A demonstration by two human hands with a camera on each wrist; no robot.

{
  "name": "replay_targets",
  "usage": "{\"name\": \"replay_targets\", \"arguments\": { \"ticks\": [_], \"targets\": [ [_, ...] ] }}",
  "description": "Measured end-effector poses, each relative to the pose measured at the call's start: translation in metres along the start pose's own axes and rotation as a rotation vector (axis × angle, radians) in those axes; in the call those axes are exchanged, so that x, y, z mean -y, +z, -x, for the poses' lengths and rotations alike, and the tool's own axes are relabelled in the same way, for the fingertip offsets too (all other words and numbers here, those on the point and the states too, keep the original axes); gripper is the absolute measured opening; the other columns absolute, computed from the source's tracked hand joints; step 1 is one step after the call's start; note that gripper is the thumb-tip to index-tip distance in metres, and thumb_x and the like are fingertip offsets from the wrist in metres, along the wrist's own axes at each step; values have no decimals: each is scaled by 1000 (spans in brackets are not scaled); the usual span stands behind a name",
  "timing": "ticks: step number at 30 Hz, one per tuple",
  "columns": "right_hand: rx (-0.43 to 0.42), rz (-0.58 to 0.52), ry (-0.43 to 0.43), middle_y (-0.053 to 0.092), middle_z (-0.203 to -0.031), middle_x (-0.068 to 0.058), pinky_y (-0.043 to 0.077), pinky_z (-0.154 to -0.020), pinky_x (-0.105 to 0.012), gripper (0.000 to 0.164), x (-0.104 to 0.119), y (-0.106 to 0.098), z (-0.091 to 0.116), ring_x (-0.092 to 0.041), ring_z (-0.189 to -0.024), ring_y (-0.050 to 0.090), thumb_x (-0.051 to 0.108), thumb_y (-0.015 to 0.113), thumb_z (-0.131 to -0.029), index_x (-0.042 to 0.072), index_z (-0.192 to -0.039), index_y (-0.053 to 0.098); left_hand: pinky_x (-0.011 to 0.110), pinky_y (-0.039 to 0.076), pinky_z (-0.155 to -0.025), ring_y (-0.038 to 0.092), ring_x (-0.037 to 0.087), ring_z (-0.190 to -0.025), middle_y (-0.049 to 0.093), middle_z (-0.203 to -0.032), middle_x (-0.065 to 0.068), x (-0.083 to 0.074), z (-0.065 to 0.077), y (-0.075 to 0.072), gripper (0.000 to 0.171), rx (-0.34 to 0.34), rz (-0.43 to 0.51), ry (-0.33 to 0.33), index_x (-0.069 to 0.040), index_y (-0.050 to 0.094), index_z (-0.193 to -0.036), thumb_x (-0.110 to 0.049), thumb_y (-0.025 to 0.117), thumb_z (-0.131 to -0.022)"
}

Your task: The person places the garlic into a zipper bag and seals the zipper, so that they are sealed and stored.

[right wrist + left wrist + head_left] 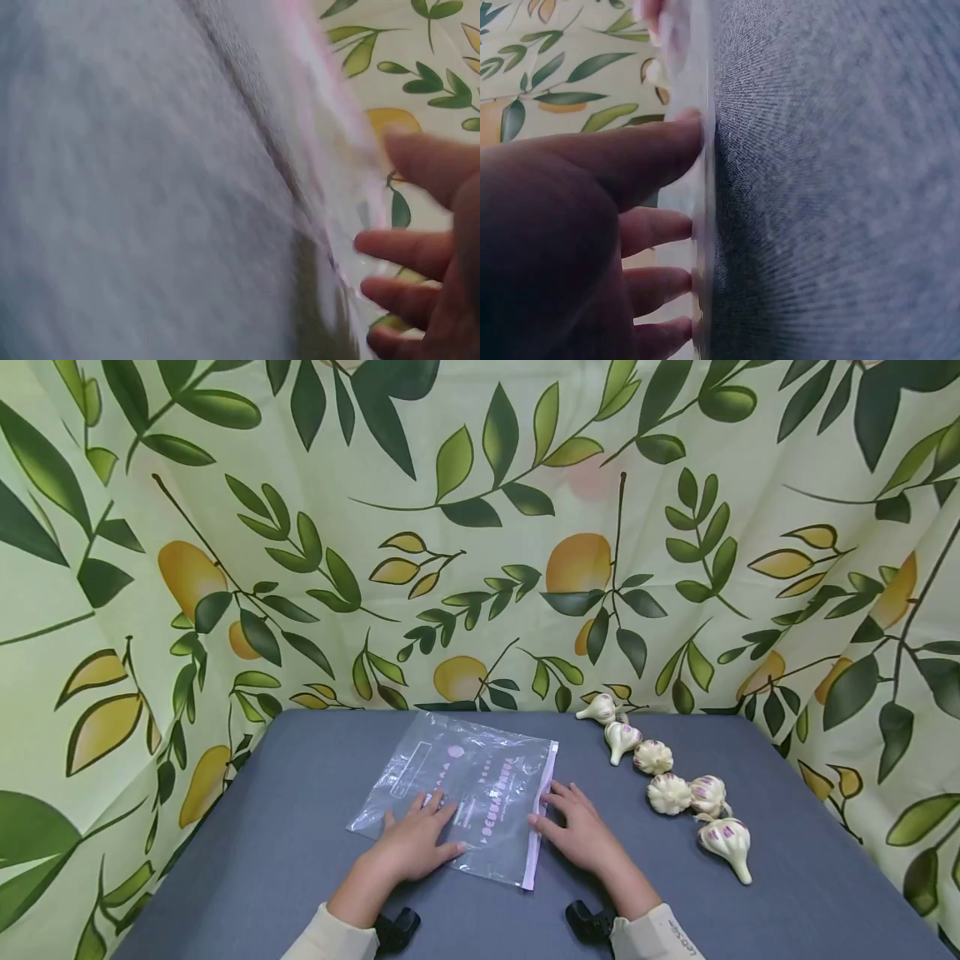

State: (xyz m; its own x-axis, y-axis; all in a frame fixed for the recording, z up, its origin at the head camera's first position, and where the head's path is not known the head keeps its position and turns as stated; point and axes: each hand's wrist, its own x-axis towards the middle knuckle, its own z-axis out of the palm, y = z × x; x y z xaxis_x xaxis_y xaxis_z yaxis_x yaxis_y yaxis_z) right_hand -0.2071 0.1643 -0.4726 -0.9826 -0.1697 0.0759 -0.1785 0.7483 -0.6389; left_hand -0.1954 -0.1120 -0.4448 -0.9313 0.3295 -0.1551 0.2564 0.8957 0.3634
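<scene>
A clear plastic zip bag (491, 777) with pink print and a pale pink zip edge (542, 827) lies flat on the table, zip edge to the right. My left hand (416, 843) rests on its lower left part, fingers spread and thumb out over the plastic. In the left wrist view the fingertips (679, 225) touch the bag's surface. At the zip edge is my right hand (581, 831), thumb over the edge and fingers extended beside it. The right wrist view shows those fingers (405, 251) apart from the thumb, close to the bag's pinkish border.
Several garlic bulbs lie in a slanting row right of the bag, from one at the back (600, 708) to one nearer the front (726, 843). The grey-blue table (300, 793) meets a leaf-and-fruit patterned cloth (480, 610) behind and at both sides.
</scene>
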Motion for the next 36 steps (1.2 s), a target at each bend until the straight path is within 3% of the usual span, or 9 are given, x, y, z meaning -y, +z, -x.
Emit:
{"name": "replay_targets", "arguments": {
  "ticks": [5, 10, 12, 18, 22, 25, 29, 33, 36],
  "targets": [
    [3, -192, -146, 63, -131, -12, 36, -111, -50, 27, 1, 6, 0, -36, -134, 46, 20, 62, -92, 6, -113, 71, 83, 11, -100, 23, 42, -146, 34, -157, 15, 3, -2, 1, 66, -6, 28, 18, -16, 49, -145, -49, 65, -90],
    [88, -214, -294, 72, -113, -7, 50, -88, -27, 16, 1, 12, 2, -17, -105, 65, 12, 63, -90, 11, -99, 76, 82, 11, -101, 29, 43, -144, 41, -152, 16, 5, -3, 3, 58, -34, 150, 98, -14, 55, -139, -46, 63, -92],
    [118, -208, -321, 72, -113, -7, 51, -88, -27, 15, 3, 15, 3, -16, -105, 66, 17, 67, -90, 11, -101, 76, 77, 17, -105, 36, 41, -140, 47, -148, 16, 2, -3, 2, 53, -48, 215, 153, -11, 57, -136, -42, 63, -93],
    [138, -103, -363, 61, -134, -10, 45, -102, -48, 57, 15, 19, 5, -29, -124, 56, 23, 79, -79, 13, -133, 61, 51, 44, -102, 58, 29, -122, 64, -128, 9, -28, -1, 1, 45, -128, 309, 267, -11, 64, -124, -44, 62, -94],
    [120, -43, -395, 36, -155, -18, 39, -105, -57, 86, 20, 21, 7, -39, -137, 41, 17, 81, -71, 18, -148, 43, 51, 50, -84, 61, 26, -107, 61, -117, 3, -55, 2, 5, 52, -255, 209, 201, -16, 67, -113, -59, 66, -84],
    [104, -33, -410, 27, -158, -21, 37, -106, -59, 93, 20, 21, 8, -42, -140, 35, 17, 82, -71, 19, -152, 37, 49, 50, -71, 57, 25, -99, 56, -107, 3, -72, 2, 8, 60, -335, 93, 113, -16, 67, -109, -67, 69, -77],
    [83, -19, -409, 26, -158, -23, 37, -106, -58, 93, 18, 20, 10, -43, -139, 36, 17, 82, -71, 15, -152, 36, 46, 48, -63, 53, 27, -93, 53, -97, 6, -84, -4, 10, 41, -417, -37, 78, -16, 67, -96, -53, 71, -80],
    [77, -4, -423, 25, -159, -23, 39, -106, -57, 96, 19, 22, 10, -43, -139, 37, 15, 82, -69, 15, -153, 34, 45, 45, -61, 50, 26, -89, 50, -91, 5, -86, -10, 10, 20, -446, -78, 48, -21, 62, -80, -40, 68, -80],
    [64, 0, -445, 23, -159, -24, 39, -106, -56, 100, 22, 22, 10, -43, -139, 36, 18, 84, -70, 18, -154, 31, 46, 44, -62, 49, 24, -89, 49, -89, 2, -87, -10, 7, 28, -416, -61, 16, -22, 62, -80, -50, 63, -80]
  ]
}}
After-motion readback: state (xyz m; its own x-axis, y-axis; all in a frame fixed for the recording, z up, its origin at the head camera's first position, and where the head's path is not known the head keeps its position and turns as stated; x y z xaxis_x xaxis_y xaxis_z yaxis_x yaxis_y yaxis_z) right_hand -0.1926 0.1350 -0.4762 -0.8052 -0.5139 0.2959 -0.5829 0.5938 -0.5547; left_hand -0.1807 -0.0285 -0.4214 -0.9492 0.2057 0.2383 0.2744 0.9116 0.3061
